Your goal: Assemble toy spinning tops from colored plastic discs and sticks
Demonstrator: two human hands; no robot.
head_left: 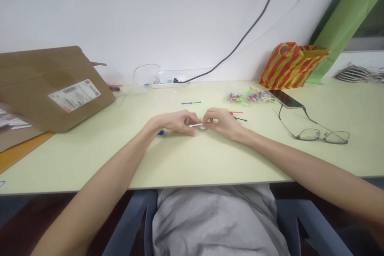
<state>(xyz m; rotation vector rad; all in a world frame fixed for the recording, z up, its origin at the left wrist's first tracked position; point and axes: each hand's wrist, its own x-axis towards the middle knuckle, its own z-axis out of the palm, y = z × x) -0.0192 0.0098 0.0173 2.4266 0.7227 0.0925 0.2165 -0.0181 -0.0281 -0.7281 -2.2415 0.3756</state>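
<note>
Near the middle of the pale table (180,168), my left hand (180,122) and my right hand (222,123) almost meet. A small white arrow (195,125) lies between them, with the fingertips of my left hand closed around its left part. My right hand's thumb and fingers pinch at its right end, over a small round whitish piece (202,128). A round blue piece (161,133) rests under my left wrist. Beyond my hands lie blue and green arrows (191,103). Red (237,112) and black (241,119) arrows sit just past my right hand.
Clear bags of colourful small parts (252,96) lie at the back right, near a phone (286,99), eyeglasses (322,135) and a striped bag (292,66). A cardboard package (54,88) stands at the left. A power strip (168,84) lies along the wall.
</note>
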